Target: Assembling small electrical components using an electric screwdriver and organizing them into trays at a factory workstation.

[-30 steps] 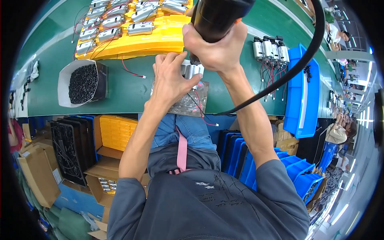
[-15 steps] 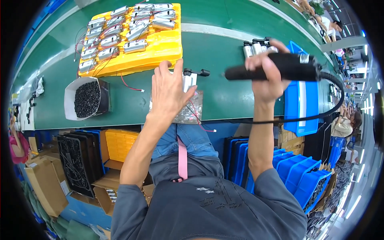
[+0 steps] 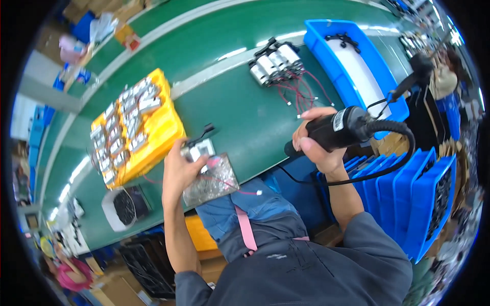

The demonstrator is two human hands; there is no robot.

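My left hand grips a small white module with red wires over a clear bag of small metal parts at the green bench's front edge. My right hand is wrapped around a black electric screwdriver, held off to the right, away from the module. Its thick black cable loops down past my wrist. A yellow tray with several silver modules lies left of my left hand.
A group of white cylindrical parts with red wires lies further back on the green bench. A blue bin stands at the right, a white container of black screws at the lower left. Blue crates are stacked at my right.
My right hand has swung the screwdriver away from the module, down and to the right. My left hand has stayed on the module and bag. The view has tilted.
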